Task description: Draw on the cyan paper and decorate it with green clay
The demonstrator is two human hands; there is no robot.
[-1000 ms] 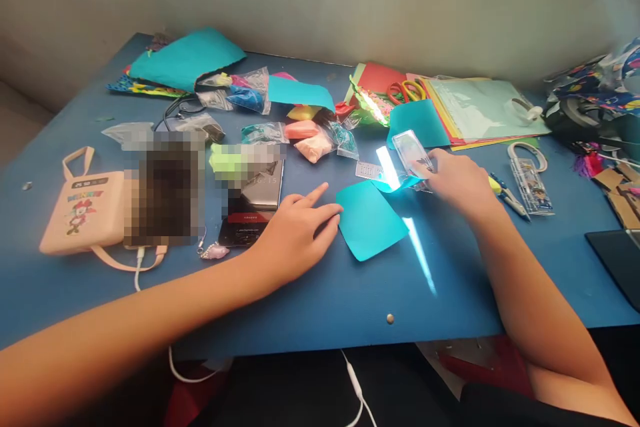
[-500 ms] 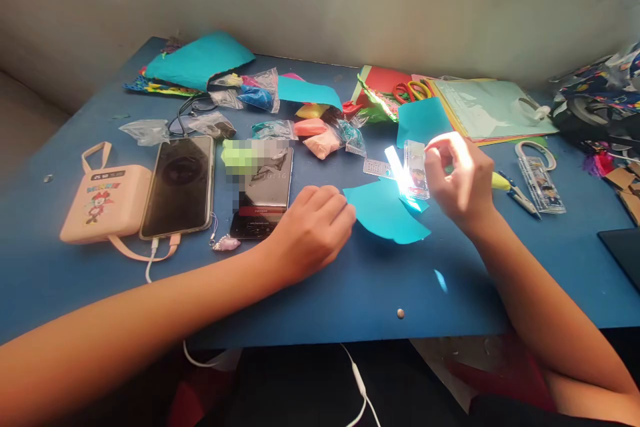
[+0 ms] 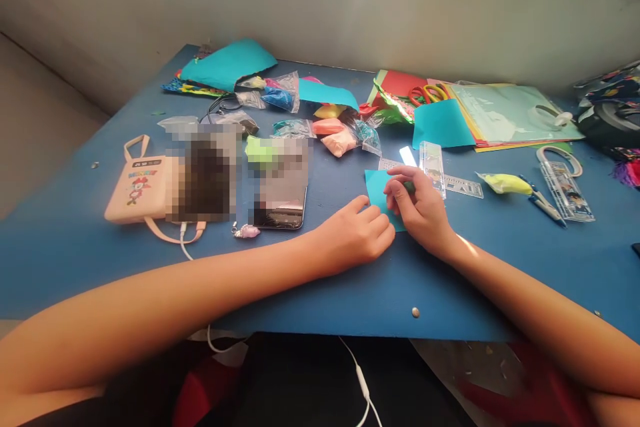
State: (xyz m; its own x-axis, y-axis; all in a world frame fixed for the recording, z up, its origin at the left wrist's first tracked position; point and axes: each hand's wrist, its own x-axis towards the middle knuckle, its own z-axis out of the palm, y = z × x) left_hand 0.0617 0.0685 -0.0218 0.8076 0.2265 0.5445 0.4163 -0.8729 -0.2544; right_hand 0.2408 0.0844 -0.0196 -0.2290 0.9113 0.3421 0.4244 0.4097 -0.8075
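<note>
A small piece of blue paper [image 3: 376,184] lies on the blue table, partly covered by both hands. My left hand [image 3: 357,235] rests at its lower left edge, fingers curled down; whether they grip the paper is hidden. Over the paper's right side is my right hand [image 3: 417,213], its fingers bent and slightly spread, near the left hand's fingertips. Just behind the right hand stand out a clear plastic case [image 3: 432,161] and a metal stencil ruler [image 3: 463,186].
Phones [image 3: 283,207] and a pink power bank [image 3: 140,190] lie to the left. Clay bags [image 3: 340,141], blue paper [image 3: 443,124] and scissors [image 3: 435,93] are at the back. A yellow clay bag [image 3: 507,183], a pen [image 3: 550,208] and a tape roll [image 3: 575,163] sit right.
My right hand has come down and left onto the blue paper, close to my left hand. Less of the paper shows now. The view has shifted, so objects appear further right.
</note>
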